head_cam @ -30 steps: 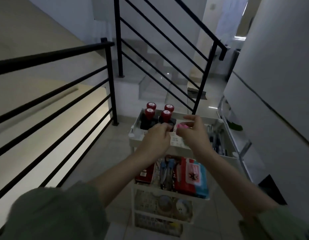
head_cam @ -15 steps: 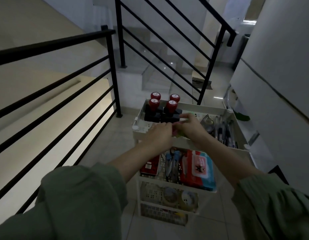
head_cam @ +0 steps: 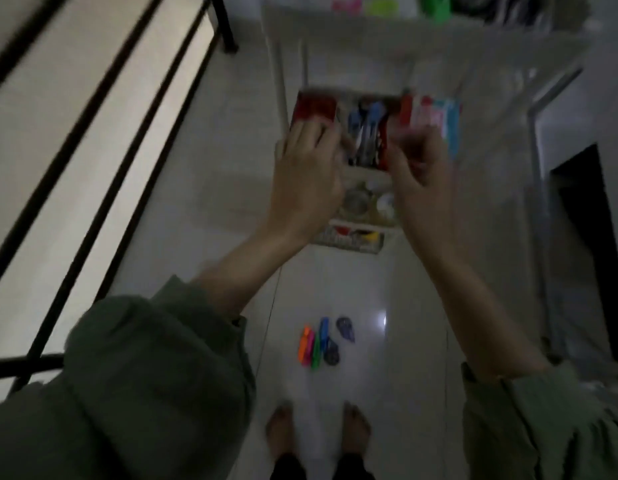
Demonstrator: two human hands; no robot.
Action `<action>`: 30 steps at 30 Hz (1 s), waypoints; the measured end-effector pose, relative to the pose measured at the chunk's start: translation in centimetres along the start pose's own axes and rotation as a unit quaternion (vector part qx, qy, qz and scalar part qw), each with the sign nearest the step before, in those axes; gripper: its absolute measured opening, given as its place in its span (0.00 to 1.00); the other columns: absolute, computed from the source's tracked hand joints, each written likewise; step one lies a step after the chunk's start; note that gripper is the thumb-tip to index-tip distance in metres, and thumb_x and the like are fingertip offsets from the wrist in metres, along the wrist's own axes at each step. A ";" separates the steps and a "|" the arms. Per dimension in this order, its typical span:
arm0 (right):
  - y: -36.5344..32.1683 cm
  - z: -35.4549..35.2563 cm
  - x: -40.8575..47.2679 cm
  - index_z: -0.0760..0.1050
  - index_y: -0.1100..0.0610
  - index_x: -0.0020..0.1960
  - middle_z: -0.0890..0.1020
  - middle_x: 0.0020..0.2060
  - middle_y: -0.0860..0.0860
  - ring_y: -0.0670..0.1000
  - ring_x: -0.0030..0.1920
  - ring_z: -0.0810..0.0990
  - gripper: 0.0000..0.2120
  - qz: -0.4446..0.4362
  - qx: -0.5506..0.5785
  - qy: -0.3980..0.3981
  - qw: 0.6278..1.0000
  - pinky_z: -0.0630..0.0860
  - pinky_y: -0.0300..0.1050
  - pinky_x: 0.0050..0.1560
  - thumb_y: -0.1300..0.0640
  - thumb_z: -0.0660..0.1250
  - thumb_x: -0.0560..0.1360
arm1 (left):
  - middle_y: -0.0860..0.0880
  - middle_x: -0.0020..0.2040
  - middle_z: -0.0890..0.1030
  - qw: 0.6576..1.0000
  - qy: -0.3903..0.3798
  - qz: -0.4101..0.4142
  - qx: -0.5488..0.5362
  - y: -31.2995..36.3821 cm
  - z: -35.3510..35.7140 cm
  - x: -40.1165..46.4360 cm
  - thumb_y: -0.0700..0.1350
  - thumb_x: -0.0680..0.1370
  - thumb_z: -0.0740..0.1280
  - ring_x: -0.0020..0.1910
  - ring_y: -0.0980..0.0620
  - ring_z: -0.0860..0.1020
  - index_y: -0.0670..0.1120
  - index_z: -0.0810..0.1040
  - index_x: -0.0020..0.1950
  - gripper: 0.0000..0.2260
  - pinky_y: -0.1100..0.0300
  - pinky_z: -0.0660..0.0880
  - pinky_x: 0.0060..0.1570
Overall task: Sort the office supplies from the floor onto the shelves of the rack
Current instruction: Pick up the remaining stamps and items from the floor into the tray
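Both hands have dropped from the rack [head_cam: 425,32] at twelve o'clock; left hand [head_cam: 305,181] and right hand [head_cam: 421,188] blur, finger state unclear. Highlighters [head_cam: 312,344] lie at six o'clock on the floor [head_cam: 414,375]; fetching them seems next.

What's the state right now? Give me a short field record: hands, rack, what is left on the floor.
left hand: raised before the rack, fingers loosely curled, nothing seen in it
right hand: raised beside it, blurred; grip cannot be told
rack: white, several shelves, all holding supplies
second shelf: red box, blue-handled tools, red and blue pack
floor: highlighters and two dark small items lie near the person's feet
image: dim, motion blurred
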State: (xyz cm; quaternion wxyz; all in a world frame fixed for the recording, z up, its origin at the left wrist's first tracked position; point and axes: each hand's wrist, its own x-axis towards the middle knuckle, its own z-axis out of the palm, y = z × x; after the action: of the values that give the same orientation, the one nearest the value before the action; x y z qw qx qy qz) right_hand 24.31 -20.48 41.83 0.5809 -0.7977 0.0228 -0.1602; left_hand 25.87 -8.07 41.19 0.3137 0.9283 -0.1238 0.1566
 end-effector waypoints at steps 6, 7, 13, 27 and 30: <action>14.7 2.0 -12.2 0.74 0.61 0.47 0.75 0.37 0.49 0.45 0.39 0.74 0.04 0.288 -0.074 -0.110 0.948 0.69 0.32 0.36 0.63 0.60 0.78 | 0.41 0.50 0.78 0.966 -0.205 -0.161 0.012 -8.3 8.2 -15.3 0.36 0.69 0.54 0.54 0.41 0.75 0.40 0.79 0.49 0.16 0.55 0.66 0.50; 17.1 2.2 -13.9 0.74 0.62 0.48 0.76 0.39 0.52 0.49 0.41 0.74 0.05 0.328 -0.081 -0.127 0.933 0.69 0.33 0.36 0.64 0.60 0.78 | 0.41 0.51 0.78 0.954 -0.229 -0.192 0.017 -9.5 9.6 -17.8 0.35 0.70 0.56 0.55 0.41 0.75 0.40 0.79 0.51 0.15 0.54 0.66 0.51; 31.9 4.8 -23.8 0.75 0.64 0.51 0.77 0.42 0.57 0.51 0.43 0.74 0.07 0.400 -0.179 -0.232 0.868 0.67 0.37 0.35 0.65 0.59 0.78 | 0.38 0.51 0.78 0.890 -0.317 -0.321 0.058 -16.0 20.9 -31.4 0.42 0.71 0.56 0.54 0.38 0.76 0.38 0.77 0.53 0.16 0.49 0.71 0.49; 52.4 14.0 -30.9 0.65 0.62 0.69 0.71 0.63 0.62 0.60 0.62 0.70 0.20 0.267 -0.323 -0.429 0.800 0.69 0.48 0.59 0.65 0.54 0.78 | 0.36 0.67 0.64 0.805 -0.415 -0.403 0.132 -26.3 41.5 -41.2 0.50 0.76 0.65 0.66 0.38 0.65 0.33 0.59 0.67 0.29 0.51 0.65 0.60; 53.1 13.8 -32.2 0.59 0.56 0.74 0.59 0.72 0.61 0.59 0.72 0.59 0.24 0.231 -0.373 -0.489 0.754 0.61 0.56 0.70 0.61 0.56 0.78 | 0.34 0.68 0.62 0.796 -0.447 -0.355 0.201 -26.6 43.0 -41.7 0.46 0.77 0.61 0.67 0.36 0.63 0.31 0.54 0.70 0.29 0.51 0.63 0.64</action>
State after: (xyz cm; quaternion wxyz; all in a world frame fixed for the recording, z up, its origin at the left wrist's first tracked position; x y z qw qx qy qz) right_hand 5.68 -17.87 -18.95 0.1888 -0.8912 -0.0227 0.4118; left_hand 5.39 -8.69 -21.05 0.0636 0.9157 0.1225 -0.3773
